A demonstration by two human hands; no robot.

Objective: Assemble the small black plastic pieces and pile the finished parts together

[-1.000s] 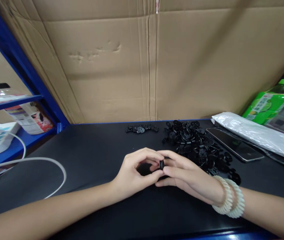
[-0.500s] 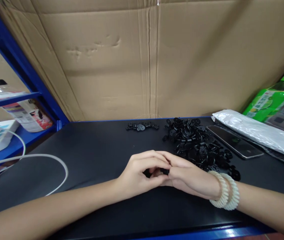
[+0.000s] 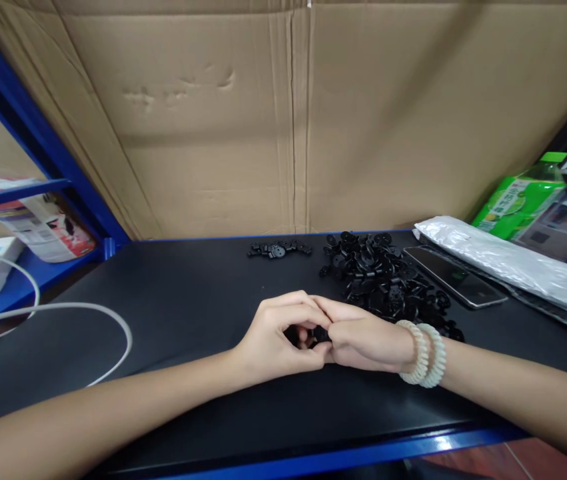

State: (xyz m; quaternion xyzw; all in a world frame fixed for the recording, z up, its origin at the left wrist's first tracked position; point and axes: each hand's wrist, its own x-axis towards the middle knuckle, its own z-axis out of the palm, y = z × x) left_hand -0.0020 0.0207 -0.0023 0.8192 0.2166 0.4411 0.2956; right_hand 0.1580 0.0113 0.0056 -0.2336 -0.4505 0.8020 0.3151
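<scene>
My left hand and my right hand meet over the front of the black table. Both are closed, fingertips together, around a small black plastic part. Most of that part is hidden by the fingers, so its shape does not show fully. Two pale coiled bands circle my right wrist. Just beyond my right hand lies a large heap of black plastic parts, some of them round discs with holes. Farther back, left of the heap, is a small group of similar parts.
A phone lies right of the heap, beside a silvery plastic package. Behind that is a green pack. A white cable loops over the table's left side. Cardboard walls the back; a blue frame stands left.
The whole view has shifted slightly. My hands stay together, and the gap between my left thumb and fingers is wider, showing more of the black part.
</scene>
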